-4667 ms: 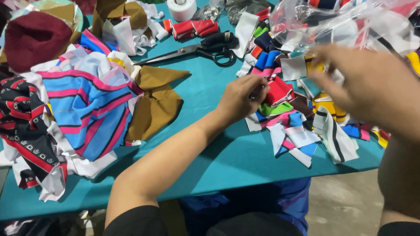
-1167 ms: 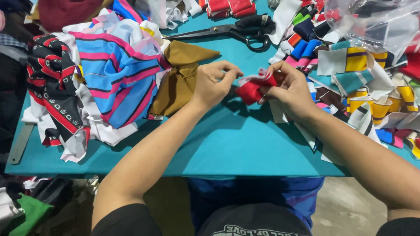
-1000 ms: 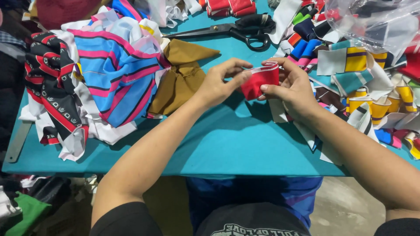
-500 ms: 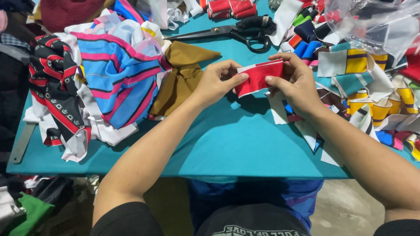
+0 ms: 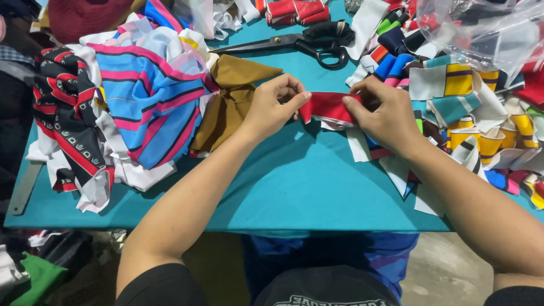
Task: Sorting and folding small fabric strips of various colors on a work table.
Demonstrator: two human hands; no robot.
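Both of my hands hold a red strip of cloth with a white edge, stretched flat just above the teal table. My left hand pinches its left end between thumb and fingers. My right hand grips its right end. Under and beside my right hand lie several small cloth scraps in white, yellow, teal, blue and red. A brown cloth piece lies just left of my left hand.
Black-handled scissors lie at the back of the table. A heap of striped blue, pink, black and red fabric fills the left side. Red rolled strips sit at the far edge, a clear plastic bag at the back right.
My hands picked a red piece from the scrap pile, brought it to the middle and unfolded it from a bunched lump into a flat strip held at both ends.
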